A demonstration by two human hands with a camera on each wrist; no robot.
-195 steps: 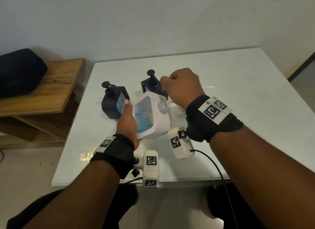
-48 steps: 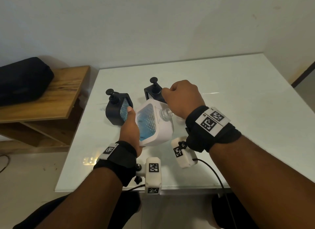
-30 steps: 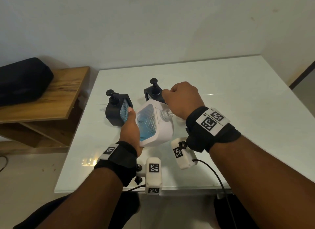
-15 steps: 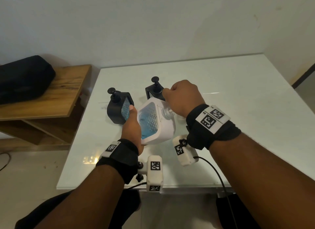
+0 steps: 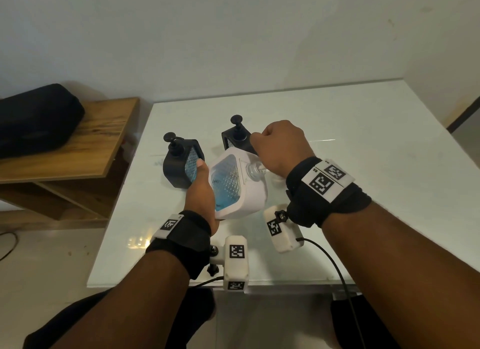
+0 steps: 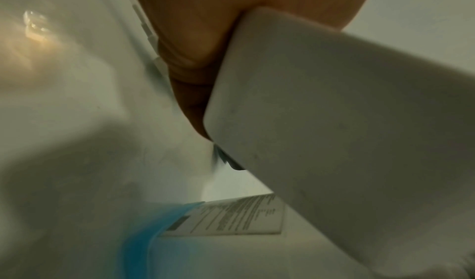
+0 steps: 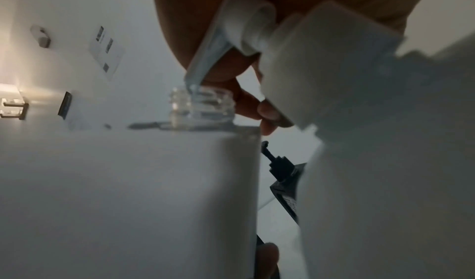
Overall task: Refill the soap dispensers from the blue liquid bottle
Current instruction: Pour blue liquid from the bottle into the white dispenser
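Both forearms reach forward over the near edge of the white table (image 5: 363,146), wrist bands and camera pods on each.

Left hand (image 5: 200,190): palm turned inward, thumb up along the near-left face of the white dispenser (image 5: 249,193), rest of the hand wrapped around its side and base. It grips the dispenser and holds it tilted, bottom toward the person, open clear neck (image 5: 253,170) pointing up and to the right. The left wrist view shows the palm pressed against a white corner of the body (image 6: 334,141). Blue liquid shows through the dimpled window, pooled in the lower part.

Right hand (image 5: 281,146): knuckles up, fingers curled into a fist just above the neck. From the right wrist view, it holds the white pump head (image 7: 246,19), with the dip tube (image 7: 205,53) running down into the clear neck (image 7: 203,104). Pump is not seated; the collar sits above the neck.

Two black dispensers stand upright on the table with pumps on: one (image 5: 181,164) just left of the left hand, the other (image 5: 236,138) behind the white one, partly hidden by the right hand.

The blue liquid bottle appears only in the left wrist view, blurred, lying low in frame with its label (image 6: 231,216) visible.

Wooden shelf (image 5: 78,146) to the left carries a black bag (image 5: 36,117).
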